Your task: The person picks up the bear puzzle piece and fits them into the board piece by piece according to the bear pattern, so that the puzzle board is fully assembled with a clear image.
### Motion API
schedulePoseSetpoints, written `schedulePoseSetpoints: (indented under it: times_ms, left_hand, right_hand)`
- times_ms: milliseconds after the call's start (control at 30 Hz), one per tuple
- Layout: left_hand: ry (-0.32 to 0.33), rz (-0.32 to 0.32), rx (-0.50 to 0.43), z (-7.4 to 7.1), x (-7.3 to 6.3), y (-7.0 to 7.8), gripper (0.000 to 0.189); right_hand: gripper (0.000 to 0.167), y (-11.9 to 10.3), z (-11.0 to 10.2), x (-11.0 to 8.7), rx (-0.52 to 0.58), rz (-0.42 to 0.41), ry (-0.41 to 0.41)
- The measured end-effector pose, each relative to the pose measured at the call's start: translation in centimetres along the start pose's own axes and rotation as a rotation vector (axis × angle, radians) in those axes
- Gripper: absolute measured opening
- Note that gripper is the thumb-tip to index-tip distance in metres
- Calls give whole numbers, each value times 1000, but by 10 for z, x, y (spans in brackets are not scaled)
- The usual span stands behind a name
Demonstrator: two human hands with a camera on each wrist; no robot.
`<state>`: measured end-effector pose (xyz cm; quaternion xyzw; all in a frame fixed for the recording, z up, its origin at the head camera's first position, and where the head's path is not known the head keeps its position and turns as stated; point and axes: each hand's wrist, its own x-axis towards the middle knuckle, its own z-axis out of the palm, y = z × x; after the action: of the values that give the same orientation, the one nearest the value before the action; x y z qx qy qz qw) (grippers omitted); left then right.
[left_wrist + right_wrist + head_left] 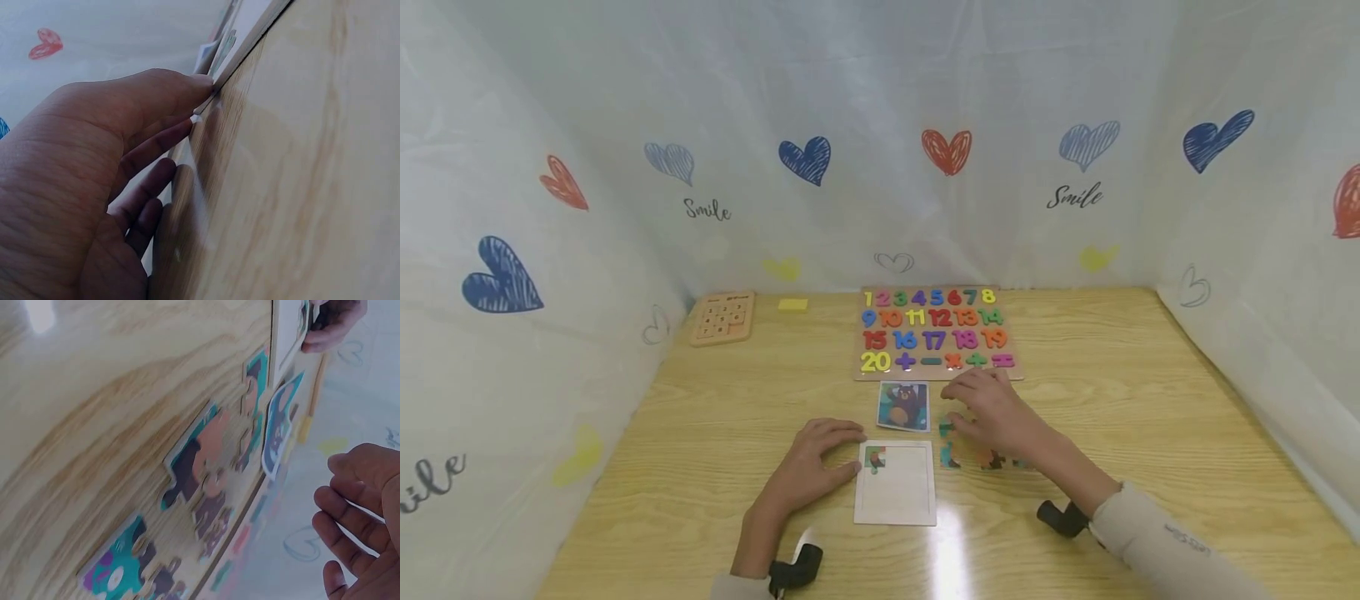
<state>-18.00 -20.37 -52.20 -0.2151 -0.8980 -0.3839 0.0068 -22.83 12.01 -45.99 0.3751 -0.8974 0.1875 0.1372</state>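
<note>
A white square puzzle board [898,498] lies in front of the person, with one jigsaw piece [876,457] in its far left corner. My left hand [812,465] rests beside the board's left side, thumb and forefinger touching its edge. In the left wrist view, the thumb of that hand [125,119] meets the board's rim and the other fingers bend loosely. Over the loose jigsaw pieces [194,456], to the right of the board, my right hand [1000,417] hovers with relaxed fingers. Nothing shows in its grasp. It partly covers the pieces in the head view.
Just beyond the board lies a bear picture card [903,406]. Behind that is a tray of coloured numbers [936,329]. At the far left are a wooden number slide puzzle [722,318] and a yellow slip [793,305]. Printed curtains [880,208] enclose the table.
</note>
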Motion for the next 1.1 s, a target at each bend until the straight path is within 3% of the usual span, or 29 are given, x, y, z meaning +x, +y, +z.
schedulePoseSetpoints:
  times_ms: [600, 1100]
  left_hand:
    - [-4, 1, -15, -2, -1, 2, 36]
    - [-7, 0, -5, 0, 0, 0, 35]
  right_hand:
    - [27, 28, -11, -6, -16, 119, -80]
    - [23, 51, -7, -11, -65, 144, -122]
